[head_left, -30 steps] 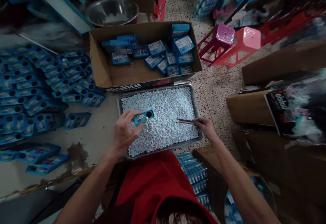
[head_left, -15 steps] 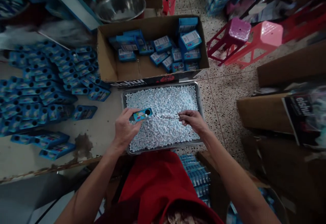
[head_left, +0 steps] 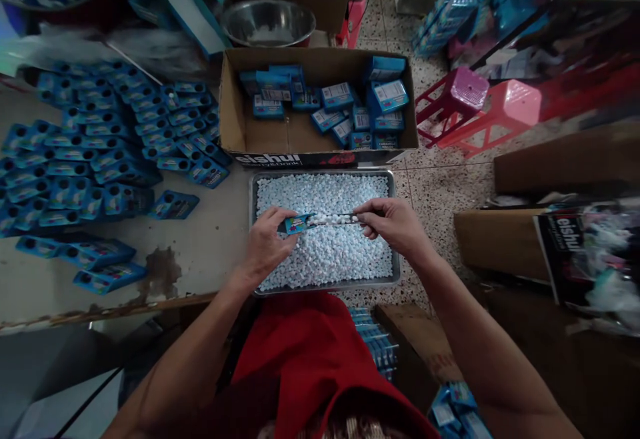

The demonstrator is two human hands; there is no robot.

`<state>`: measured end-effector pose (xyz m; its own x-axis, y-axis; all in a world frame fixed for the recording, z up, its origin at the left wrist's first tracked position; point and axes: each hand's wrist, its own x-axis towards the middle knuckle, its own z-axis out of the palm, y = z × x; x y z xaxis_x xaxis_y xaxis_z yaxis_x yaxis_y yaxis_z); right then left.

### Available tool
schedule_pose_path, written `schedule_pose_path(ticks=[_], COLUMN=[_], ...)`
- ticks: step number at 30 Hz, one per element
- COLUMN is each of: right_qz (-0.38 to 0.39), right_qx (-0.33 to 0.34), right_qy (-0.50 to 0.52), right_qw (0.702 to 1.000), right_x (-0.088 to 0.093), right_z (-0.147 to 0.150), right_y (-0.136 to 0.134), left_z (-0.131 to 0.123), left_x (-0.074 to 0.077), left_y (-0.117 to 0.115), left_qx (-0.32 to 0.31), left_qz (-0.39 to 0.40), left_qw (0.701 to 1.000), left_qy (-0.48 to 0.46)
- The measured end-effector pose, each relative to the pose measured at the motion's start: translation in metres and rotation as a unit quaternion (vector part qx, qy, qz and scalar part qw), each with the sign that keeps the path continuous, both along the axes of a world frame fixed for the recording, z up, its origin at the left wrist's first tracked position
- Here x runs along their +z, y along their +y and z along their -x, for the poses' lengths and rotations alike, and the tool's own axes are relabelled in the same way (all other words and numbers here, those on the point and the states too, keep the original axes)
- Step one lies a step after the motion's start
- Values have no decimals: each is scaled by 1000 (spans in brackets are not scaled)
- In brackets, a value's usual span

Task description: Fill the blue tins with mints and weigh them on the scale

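Left hand (head_left: 265,246) is clenched on the small blue box (head_left: 296,224) over the pellet tray (head_left: 325,288). Right hand (head_left: 393,222) pinches a narrow scoop (head_left: 333,219), loaded, its tip at the box's end. Few boxes sit in the carton (head_left: 235,126) and the spread of table boxes (head_left: 100,152) far outnumbers them, so I'd judge it's early. A second ago scoop and box were well apart.

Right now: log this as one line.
left hand: holds blue box | right hand: holds pellet-laden strip to box | below: pellet tray

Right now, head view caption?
Left hand holds blue box, right hand holds pellet-filled scoop against it, over tray.
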<state>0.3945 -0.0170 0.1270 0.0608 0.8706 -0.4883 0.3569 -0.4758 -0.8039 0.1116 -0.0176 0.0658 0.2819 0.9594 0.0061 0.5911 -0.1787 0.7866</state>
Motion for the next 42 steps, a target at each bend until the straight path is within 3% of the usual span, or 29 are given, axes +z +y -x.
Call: schedule_pose_path(ticks=[10,14,17,20,22,24,27,30,35,42], right_qz=[-29,-17,7,59,78,86,94,97,105,108], right_qx=[35,-9,-89,-176,-181,-173,-185,-198,-188,-129], right_qy=[-61,-79,-154,-89,-15,44,115,162,215,241], right_qw=[997,997,984,978,980,980,971,962,953,956], right_x=[33,27,-13,-80,-126,-162,-182,-169,-124,-71], right_z=[24,-12,-63,-85,-71,-45,-21,-29,-42,-27], right_y=[-6,-32,-64,-81,-79,-71,-60,-63,-68,-37], left_z=[5,12,25,38,43,45,43,38,26,18], left_x=[-3,-11,-21,-30,-33,-34,-31,-25,-14,-3], left_y=[1,1,0,-3,-6,-10,-13,-13,-9,-5], left_qx=[17,58,91,108,130,150,168,158,101,47], left_qz=[9,78,174,245,262,266,249,221,136,88], left_qw=[998,988,960,935,927,925,932,951,983,994], left_qy=[-53,-120,-197,-233,-233,-226,-201,-148,-71,-50])
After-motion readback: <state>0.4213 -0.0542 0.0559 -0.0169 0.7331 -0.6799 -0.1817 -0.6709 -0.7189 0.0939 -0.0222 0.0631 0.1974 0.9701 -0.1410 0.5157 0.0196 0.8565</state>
